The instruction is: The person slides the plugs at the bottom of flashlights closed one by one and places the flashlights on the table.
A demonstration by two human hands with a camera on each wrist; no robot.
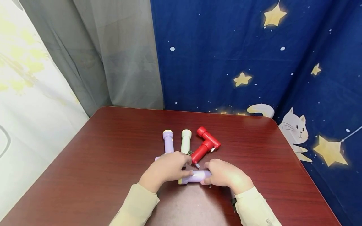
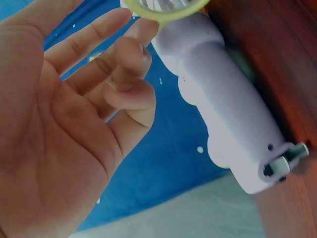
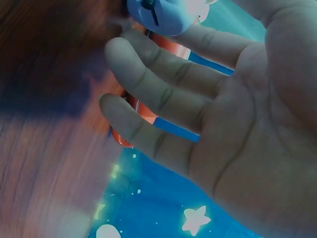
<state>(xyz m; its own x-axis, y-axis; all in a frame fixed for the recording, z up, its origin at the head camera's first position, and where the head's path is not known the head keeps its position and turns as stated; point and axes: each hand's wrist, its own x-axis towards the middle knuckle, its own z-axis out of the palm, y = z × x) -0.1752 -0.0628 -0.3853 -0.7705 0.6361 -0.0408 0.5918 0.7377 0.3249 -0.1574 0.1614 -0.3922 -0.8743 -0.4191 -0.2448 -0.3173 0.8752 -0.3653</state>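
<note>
In the head view a purple flashlight (image 1: 195, 177) lies crosswise near me, its yellow-rimmed head to the left. My right hand (image 1: 226, 175) pinches its tail between thumb and fingers; the right wrist view shows that slotted tail (image 3: 166, 17) by the fingers. The thumb of my left hand (image 1: 168, 168) touches the flashlight's upper side near the head, the other fingers loosely bent beyond it. Another purple flashlight (image 2: 223, 94) with a metal tail clip appears beside my left fingers in the left wrist view. Part of a purple piece (image 1: 157, 158) shows behind the left hand, mostly hidden.
Farther back stand out a purple flashlight (image 1: 168, 141), a pale green flashlight (image 1: 185, 141) and two red flashlights, one behind (image 1: 212, 138) and one nearer (image 1: 200, 153), touching at an angle. All lie on a dark red-brown table (image 1: 118, 141). Curtains hang behind its far edge.
</note>
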